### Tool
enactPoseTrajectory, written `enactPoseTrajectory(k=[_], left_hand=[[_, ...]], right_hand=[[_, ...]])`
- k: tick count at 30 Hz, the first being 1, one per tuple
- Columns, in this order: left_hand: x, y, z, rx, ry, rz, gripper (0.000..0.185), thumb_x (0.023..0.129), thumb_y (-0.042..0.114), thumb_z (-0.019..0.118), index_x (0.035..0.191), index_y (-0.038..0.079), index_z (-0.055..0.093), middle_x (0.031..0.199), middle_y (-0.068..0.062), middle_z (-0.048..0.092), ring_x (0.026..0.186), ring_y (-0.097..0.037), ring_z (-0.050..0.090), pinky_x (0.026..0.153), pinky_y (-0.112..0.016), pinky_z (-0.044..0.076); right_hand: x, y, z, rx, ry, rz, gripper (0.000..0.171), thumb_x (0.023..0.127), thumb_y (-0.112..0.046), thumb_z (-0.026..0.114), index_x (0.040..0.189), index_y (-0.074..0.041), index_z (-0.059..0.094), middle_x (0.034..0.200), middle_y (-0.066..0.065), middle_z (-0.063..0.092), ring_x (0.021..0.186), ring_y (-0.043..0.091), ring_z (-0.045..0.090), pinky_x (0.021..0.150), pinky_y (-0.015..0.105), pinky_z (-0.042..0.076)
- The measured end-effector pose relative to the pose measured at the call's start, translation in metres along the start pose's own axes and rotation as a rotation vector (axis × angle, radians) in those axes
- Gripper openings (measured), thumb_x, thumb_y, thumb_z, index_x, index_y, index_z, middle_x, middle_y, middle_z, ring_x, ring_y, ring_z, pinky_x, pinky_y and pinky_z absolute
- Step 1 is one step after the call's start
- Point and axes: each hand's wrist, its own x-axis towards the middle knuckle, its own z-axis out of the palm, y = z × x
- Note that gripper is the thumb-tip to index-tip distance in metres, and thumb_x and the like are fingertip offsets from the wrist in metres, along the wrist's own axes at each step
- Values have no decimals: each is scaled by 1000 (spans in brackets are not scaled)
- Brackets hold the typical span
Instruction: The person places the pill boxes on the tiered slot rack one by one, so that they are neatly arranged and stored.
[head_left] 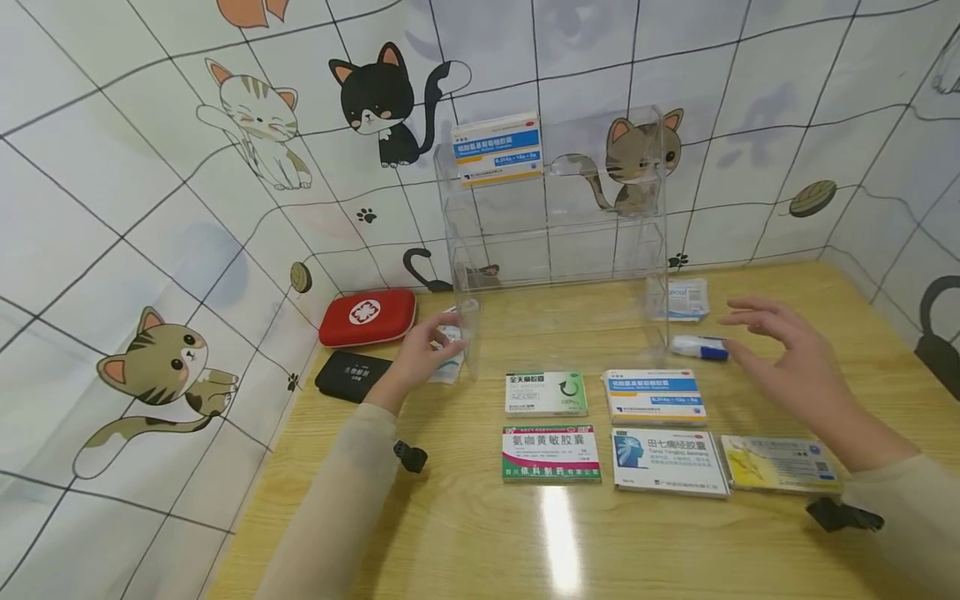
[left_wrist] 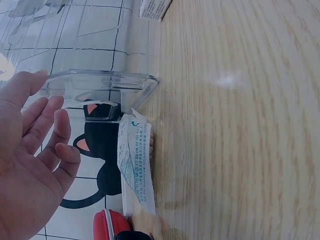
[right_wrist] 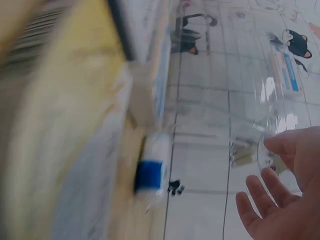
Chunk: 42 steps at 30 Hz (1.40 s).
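The left hand (head_left: 420, 354), fingers relaxed and empty, rests by the clear acrylic shelf rack (head_left: 555, 242) on the wooden table (head_left: 480, 533). The right hand (head_left: 787, 358) hovers, fingers spread, over the white-and-blue tube (head_left: 699, 347); better to approach slowly and pinch the tube's middle.

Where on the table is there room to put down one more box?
Bare wood lies along the near table edge, in front of the red-and-green box and the yellow box. More lies far right, beyond the right hand. The middle is crowded with five boxes; the left hand is at the clear rack corner.
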Motion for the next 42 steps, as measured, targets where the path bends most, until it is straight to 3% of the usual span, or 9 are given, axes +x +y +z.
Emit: enactPoseTrajectory(k=[8, 10, 17, 21, 24, 28, 32, 35, 42], left_hand=[[-1, 4, 3, -9, 2, -10, 48, 97, 24, 74, 141, 16, 58, 132, -3, 63, 95, -23, 61, 71, -32, 52], [-1, 5, 3, -11, 10, -18, 48, 97, 24, 74, 141, 15, 58, 132, -3, 63, 96, -24, 61, 72, -33, 52], [-3, 4, 3, -16, 16, -44, 45, 98, 22, 73, 140, 18, 58, 135, -4, 62, 97, -23, 61, 73, -31, 51], [-4, 4, 4, -24, 8, -43, 45, 98, 23, 73, 140, 19, 58, 136, -4, 61, 97, -24, 60, 72, -32, 52], [-3, 4, 3, -22, 12, -45, 47, 97, 24, 74, 141, 19, 58, 134, -2, 61, 98, -24, 60, 72, -34, 52], [-1, 7, 2, -24, 6, -51, 48, 97, 24, 74, 141, 18, 57, 134, -3, 61, 97, -25, 59, 73, -36, 52], [0, 8, 2, -17, -4, -58, 47, 97, 24, 74, 141, 22, 57, 135, -4, 61, 97, -24, 59, 73, -34, 52], [1, 8, 2, -10, -5, -57, 47, 97, 25, 74, 141, 23, 57, 136, -3, 61, 96, -24, 59, 72, -33, 52], [-1, 9, 2, 7, 5, -54, 48, 97, 25, 74, 142, 21, 57, 137, -3, 61, 97, -23, 59, 72, -32, 52]], right_hand=[[-46, 36, -38, -92, -169, 37, 35, 87, -4, 81, 119, -10, 72, 129, -35, 48, 115, -25, 37, 85, -1, 35], [-53, 43, -45, -115, -226, 60, 35, 86, -6, 82, 119, -13, 73, 126, -34, 50, 109, -26, 39, 80, 2, 39], [-68, 61, -62, -196, -431, 159, 40, 85, -21, 86, 121, -11, 72, 122, 18, 69, 95, -27, 40, 69, 18, 47], [-77, 71, -69, -288, -513, 179, 52, 76, -36, 92, 118, -10, 74, 118, 20, 71, 91, -23, 42, 67, 24, 48], [-85, 76, -73, -331, -594, 220, 65, 72, -48, 92, 120, -8, 74, 119, 21, 70, 95, -5, 57, 76, 41, 54], [-94, 76, -74, -340, -654, 286, 74, 72, -52, 90, 124, -4, 71, 123, 29, 66, 106, 44, 66, 83, 67, 47], [-102, 78, -76, -309, -601, 281, 66, 71, -45, 92, 119, -6, 71, 117, 24, 70, 97, 6, 67, 79, 41, 55], [-104, 81, -75, -263, -556, 305, 58, 73, -38, 93, 116, -6, 71, 107, 13, 73, 82, -20, 47, 65, 21, 49], [-104, 87, -70, -181, -417, 365, 33, 85, -18, 85, 110, -2, 73, 101, 16, 75, 73, -15, 55, 62, 20, 52]])
